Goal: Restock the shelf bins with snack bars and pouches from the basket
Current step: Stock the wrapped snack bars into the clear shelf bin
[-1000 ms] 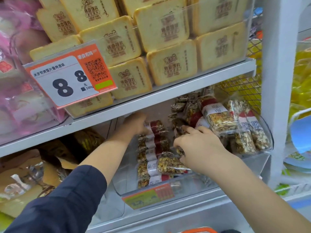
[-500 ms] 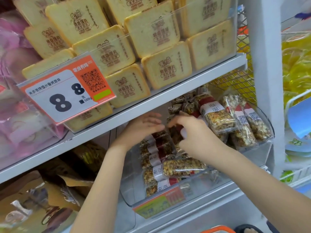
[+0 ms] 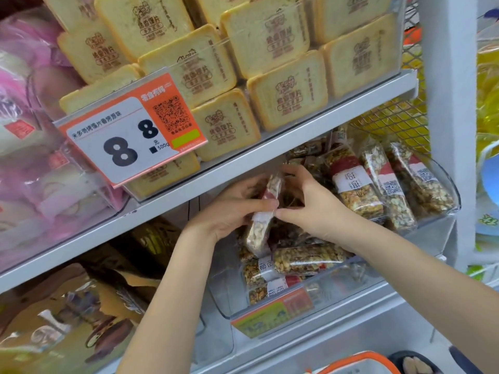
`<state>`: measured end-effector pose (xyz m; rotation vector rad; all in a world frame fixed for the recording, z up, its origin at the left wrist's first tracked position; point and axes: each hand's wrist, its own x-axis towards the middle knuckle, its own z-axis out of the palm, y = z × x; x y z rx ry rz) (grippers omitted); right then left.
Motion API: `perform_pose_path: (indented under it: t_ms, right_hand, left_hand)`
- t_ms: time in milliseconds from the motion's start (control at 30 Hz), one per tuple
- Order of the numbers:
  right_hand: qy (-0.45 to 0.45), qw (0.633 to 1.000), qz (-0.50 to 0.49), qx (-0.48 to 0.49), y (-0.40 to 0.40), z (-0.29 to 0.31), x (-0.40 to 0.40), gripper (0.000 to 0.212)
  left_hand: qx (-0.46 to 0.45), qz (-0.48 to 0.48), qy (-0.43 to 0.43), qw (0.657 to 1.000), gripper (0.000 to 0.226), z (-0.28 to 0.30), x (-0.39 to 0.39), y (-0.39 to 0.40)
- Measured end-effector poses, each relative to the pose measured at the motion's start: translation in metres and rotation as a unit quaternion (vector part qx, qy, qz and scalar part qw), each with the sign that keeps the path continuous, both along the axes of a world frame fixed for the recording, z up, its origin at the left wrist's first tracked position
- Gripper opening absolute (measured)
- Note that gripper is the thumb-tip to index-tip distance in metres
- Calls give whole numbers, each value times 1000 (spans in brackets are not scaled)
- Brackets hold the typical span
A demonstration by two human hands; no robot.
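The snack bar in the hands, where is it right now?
In the head view, centre: the snack bar stands nearly upright between the left hand and right hand, over the clear bin below the white shelf.

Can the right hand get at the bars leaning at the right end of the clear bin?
Probably yes: the leaning bars lie uncovered beside the right hand in the open-topped bin; the shelf edge overhead leaves room.

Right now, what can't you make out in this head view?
- Basket: cut off by the bottom edge, contents unseen.
- Bin rear: hidden behind the shelf and both hands.
- Left hand grip on the bar: fingertips hidden behind it.
- Lower price tag: blurred.
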<state>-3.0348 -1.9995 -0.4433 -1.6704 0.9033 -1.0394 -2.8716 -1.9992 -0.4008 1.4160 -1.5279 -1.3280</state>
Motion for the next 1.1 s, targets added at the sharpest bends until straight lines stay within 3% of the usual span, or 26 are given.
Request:
perform_pose_path:
  t_ms: [67, 133, 200, 267, 333, 433, 567, 700, 767, 867, 933, 1000, 1100]
  right_hand:
    - [80, 994, -59, -37, -2, 1, -1, 66]
    - [223, 968, -56, -98, -2, 1, 0, 57]
    - [391, 908, -6, -153, 1, -1, 3, 52]
    - [500, 847, 29, -176, 5, -5, 7, 55]
    - [554, 810, 39, -190, 8, -4, 10, 54]
    - [564, 806, 46, -173, 5, -1, 11, 50]
    - [533, 833, 45, -141, 2, 5, 8, 45]
    - [488, 861, 24, -140, 3, 13, 1, 40]
    - [473, 866, 0, -163, 2, 18, -6, 39]
    - [484, 860, -11, -162, -2, 25, -17, 47]
    - [511, 849, -3, -137, -2, 28, -20, 54]
    - [572, 810, 11, -125, -1, 26, -19, 72]
    - [614, 779, 19, -121, 2, 25, -15, 81]
  left_hand:
    - [-67, 57, -106, 990, 67, -9, 8, -8]
    - [-122, 88, -293, 944, 66, -21, 18, -17]
    - [-127, 77, -383, 912, 53, -30, 26, -23]
    - [-118, 71, -420, 897, 47, -34, 31, -27]
    - [-128, 74, -484, 863, 31, -36, 33, -31]
    - [-115, 48, -568, 814, 24, -40, 31, -40]
    - [-104, -10, -587, 803, 34, -47, 28, -48]
    - [-58, -13, -557, 828, 36, -45, 31, -45]
    - [-66, 2, -523, 850, 35, -40, 32, -38]
    - [-85, 46, -389, 916, 34, -30, 26, -19]
    - [-54, 1, -333, 941, 35, -22, 15, -7]
    - [13, -123, -351, 928, 39, -17, 2, 2]
    - [48, -272, -452, 848, 59, -24, -14, 10]
